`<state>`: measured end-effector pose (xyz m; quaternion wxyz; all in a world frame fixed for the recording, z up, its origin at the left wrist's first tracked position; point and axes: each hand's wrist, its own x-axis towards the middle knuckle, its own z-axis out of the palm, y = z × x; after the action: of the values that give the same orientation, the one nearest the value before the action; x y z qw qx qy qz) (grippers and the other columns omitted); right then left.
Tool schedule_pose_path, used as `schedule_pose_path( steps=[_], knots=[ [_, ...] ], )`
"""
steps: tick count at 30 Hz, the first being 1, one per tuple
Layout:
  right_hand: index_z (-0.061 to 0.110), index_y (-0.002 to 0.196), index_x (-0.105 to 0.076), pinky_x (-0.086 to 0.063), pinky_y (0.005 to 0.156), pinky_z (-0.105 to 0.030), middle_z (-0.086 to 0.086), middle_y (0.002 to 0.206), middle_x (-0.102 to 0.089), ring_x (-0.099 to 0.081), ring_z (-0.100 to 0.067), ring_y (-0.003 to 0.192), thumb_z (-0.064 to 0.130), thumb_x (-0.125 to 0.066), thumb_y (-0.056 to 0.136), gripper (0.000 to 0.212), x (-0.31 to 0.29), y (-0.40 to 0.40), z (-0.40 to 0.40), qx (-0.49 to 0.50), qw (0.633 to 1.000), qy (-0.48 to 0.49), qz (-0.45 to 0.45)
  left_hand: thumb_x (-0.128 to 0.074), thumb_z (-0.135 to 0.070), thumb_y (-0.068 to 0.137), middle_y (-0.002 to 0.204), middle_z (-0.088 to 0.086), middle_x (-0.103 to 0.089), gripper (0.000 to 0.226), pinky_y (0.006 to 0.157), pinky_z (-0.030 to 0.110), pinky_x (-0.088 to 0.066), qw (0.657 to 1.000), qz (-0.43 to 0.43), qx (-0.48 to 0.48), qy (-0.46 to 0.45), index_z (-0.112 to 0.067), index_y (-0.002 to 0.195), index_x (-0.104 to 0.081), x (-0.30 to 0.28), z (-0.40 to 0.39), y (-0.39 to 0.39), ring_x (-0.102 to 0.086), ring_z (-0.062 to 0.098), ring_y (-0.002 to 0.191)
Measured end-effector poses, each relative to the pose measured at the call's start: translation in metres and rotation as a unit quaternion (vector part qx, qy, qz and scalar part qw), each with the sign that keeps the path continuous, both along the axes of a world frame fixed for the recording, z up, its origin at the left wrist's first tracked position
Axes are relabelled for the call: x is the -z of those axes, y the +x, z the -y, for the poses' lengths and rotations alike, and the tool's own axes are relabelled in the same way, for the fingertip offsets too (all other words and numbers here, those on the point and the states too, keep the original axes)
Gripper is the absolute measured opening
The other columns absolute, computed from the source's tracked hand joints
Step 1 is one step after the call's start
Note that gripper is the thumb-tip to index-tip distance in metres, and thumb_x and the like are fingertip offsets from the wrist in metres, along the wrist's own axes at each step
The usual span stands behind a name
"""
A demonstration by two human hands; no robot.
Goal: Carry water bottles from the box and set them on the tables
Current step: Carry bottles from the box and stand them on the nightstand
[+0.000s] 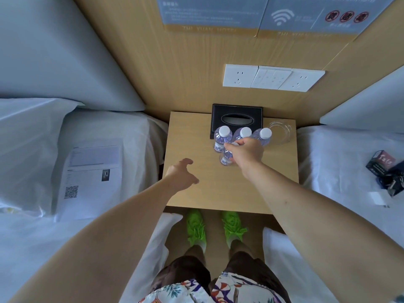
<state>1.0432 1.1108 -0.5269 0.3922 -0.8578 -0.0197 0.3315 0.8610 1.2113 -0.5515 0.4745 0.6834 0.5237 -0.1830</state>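
Presently the fourth bottle (227, 157) stands on the bedside table (196, 193) just before three upright bottles (223, 138), the right hand (248, 153) closed round its neck and the left hand (181, 174) open, empty; advise releasing straight upward, avoiding the neighbours.

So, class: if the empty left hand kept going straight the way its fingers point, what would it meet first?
Probably the clear plastic water bottle that the right hand grips on the light wooden bedside table. The left hand points up and right towards it, though depth is uncertain.
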Motion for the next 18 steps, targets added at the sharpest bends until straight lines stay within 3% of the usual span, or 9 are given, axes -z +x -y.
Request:
schedule_pose_path(
  steps=[4,8,10,12,15,18],
  knots=[
    [-0.007,0.09,-0.069,-0.06,0.08,-0.059,-0.005,0.072,-0.06,-0.061,-0.024,0.069,0.022,-0.082,0.078,0.034,-0.002,-0.002,0.001,-0.016,1.0,-0.002,0.013,-0.083,-0.02,0.084,0.116,-0.002,-0.05,0.071,0.059,0.022,-0.047,1.0,0.003,0.017,0.006,-0.03,0.146,-0.049,-0.005,0.002,-0.002,-0.052,0.005,0.077],
    [0.017,0.081,-0.068,-0.061,0.085,-0.05,0.009,0.074,-0.061,-0.071,-0.03,0.091,0.023,-0.08,0.083,0.015,-0.007,-0.003,0.003,-0.038,0.999,-0.005,0.012,-0.082,-0.022,0.084,0.116,-0.001,-0.05,0.07,0.062,0.024,-0.049,0.999,0.008,0.031,0.011,-0.029,0.146,-0.05,-0.011,0.007,-0.001,-0.054,0.006,0.077],
    [0.022,0.087,-0.067,-0.06,0.089,-0.047,0.011,0.079,-0.06,-0.068,-0.026,0.095,0.022,-0.08,0.084,0.013,-0.007,-0.003,0.004,-0.035,0.999,0.001,0.002,-0.082,-0.022,0.084,0.117,-0.001,-0.05,0.07,0.072,0.026,-0.052,0.999,0.016,0.034,0.014,-0.028,0.146,-0.051,-0.014,0.009,0.0,-0.056,0.008,0.079],
    [0.023,0.09,-0.068,-0.06,0.09,-0.044,0.008,0.083,-0.062,-0.066,-0.023,0.094,0.021,-0.079,0.085,0.012,-0.007,-0.003,0.004,-0.039,0.999,0.001,0.0,-0.082,-0.022,0.084,0.118,-0.002,-0.049,0.069,0.071,0.026,-0.051,0.999,0.021,0.036,0.018,-0.029,0.145,-0.051,-0.015,0.01,0.0,-0.056,0.006,0.078],
    [0.023,0.092,-0.069,-0.059,0.074,-0.032,0.002,0.094,-0.069,-0.064,-0.015,0.08,0.017,-0.076,0.087,0.011,-0.006,-0.004,0.003,-0.037,0.999,0.006,0.002,-0.082,-0.023,0.085,0.115,-0.002,-0.051,0.068,0.063,0.023,-0.048,0.999,0.023,0.036,0.018,-0.029,0.145,-0.051,-0.014,0.012,-0.003,-0.054,0.003,0.076],
    [0.024,0.088,-0.067,-0.043,0.057,-0.018,0.002,0.092,-0.067,-0.055,-0.002,0.068,0.015,-0.075,0.088,0.012,-0.003,-0.001,0.0,-0.052,0.999,0.002,-0.003,-0.081,-0.024,0.085,0.114,-0.003,-0.052,0.068,0.064,0.022,-0.048,0.999,0.019,0.031,0.013,-0.03,0.145,-0.051,-0.012,0.015,-0.009,-0.053,0.002,0.076]
  ],
)
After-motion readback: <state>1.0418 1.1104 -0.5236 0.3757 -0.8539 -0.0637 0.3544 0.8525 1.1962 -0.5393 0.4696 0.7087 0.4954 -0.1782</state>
